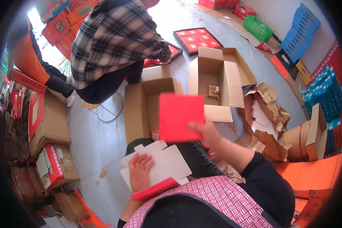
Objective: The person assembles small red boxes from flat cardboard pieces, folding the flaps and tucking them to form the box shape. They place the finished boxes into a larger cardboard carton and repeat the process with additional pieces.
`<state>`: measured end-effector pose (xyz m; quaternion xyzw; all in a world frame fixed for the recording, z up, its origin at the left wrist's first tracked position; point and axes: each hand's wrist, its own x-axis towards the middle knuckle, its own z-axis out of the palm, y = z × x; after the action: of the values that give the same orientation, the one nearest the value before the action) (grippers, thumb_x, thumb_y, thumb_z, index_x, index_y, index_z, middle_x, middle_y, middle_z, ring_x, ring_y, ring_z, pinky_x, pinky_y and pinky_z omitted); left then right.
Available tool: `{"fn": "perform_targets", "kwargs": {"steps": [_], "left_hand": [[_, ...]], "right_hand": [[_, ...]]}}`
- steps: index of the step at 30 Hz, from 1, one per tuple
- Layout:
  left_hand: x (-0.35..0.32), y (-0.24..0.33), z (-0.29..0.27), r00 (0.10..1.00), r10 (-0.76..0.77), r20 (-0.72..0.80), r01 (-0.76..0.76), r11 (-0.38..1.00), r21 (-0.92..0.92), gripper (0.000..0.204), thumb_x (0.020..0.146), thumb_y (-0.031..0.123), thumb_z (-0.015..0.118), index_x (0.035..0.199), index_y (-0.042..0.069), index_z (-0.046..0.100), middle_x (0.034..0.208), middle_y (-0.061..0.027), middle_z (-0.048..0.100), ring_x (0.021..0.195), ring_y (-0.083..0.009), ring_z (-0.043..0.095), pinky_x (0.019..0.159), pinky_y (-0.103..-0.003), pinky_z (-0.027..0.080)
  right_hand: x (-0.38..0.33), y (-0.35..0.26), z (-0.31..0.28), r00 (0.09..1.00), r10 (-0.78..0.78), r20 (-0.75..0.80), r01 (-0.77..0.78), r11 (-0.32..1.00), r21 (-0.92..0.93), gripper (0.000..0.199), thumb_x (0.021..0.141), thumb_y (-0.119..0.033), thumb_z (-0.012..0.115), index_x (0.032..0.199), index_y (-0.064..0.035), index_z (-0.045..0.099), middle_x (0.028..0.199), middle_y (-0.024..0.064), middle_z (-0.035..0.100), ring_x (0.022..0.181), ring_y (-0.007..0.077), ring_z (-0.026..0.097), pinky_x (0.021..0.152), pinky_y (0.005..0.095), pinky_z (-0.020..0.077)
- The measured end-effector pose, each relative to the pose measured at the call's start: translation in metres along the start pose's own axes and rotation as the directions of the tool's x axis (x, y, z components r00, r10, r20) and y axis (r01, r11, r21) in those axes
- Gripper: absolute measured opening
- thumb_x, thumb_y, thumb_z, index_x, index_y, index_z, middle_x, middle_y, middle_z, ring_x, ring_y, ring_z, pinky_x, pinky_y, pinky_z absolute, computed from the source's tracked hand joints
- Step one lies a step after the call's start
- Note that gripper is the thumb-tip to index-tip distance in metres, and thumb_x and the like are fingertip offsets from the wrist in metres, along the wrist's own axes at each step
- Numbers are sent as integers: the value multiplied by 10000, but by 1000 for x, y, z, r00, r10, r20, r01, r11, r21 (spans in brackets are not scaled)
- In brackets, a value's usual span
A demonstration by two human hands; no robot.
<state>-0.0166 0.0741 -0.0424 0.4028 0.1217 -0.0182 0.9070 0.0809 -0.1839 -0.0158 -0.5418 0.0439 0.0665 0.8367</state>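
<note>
My right hand point(206, 133) holds up a square red card point(180, 116) in front of me, gripping its lower right corner. My left hand point(139, 173) lies flat with fingers spread on a white die-cut cardboard blank point(167, 161) resting on my lap. A red edge of the blank's other face point(154, 190) shows just below my left hand. Both forearms come in from the bottom edge, above a pink-patterned apron.
Two open brown cartons stand ahead: one point(140, 102) behind the red card, one point(212, 79) with a small packet inside. Another person in a plaid shirt point(114, 38) crouches beyond them. Crumpled brown paper point(269, 121) lies right; red boxes and cartons point(53, 163) stack left.
</note>
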Motion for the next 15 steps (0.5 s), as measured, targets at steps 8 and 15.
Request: {"fn": "perform_targets", "kwargs": {"steps": [8, 15], "left_hand": [[6, -29, -18, 986, 102, 132, -151, 882, 445, 274, 903, 16, 491, 1171, -27, 448, 1140, -185, 541, 1070, -277, 562, 978, -392, 442], [6, -33, -29, 963, 128, 237, -240, 809, 537, 308, 854, -28, 529, 1156, -27, 471, 1179, -186, 538, 1080, -271, 574, 968, -375, 454]], "right_hand": [[173, 45, -97, 857, -121, -501, 229, 960, 160, 339, 761, -73, 714, 1046, 43, 573, 960, 109, 647, 785, 198, 653, 720, 322, 539], [238, 113, -88, 664, -73, -745, 172, 984, 56, 324, 681, -70, 766, 951, 37, 620, 893, 115, 666, 755, 196, 653, 686, 333, 533]]}}
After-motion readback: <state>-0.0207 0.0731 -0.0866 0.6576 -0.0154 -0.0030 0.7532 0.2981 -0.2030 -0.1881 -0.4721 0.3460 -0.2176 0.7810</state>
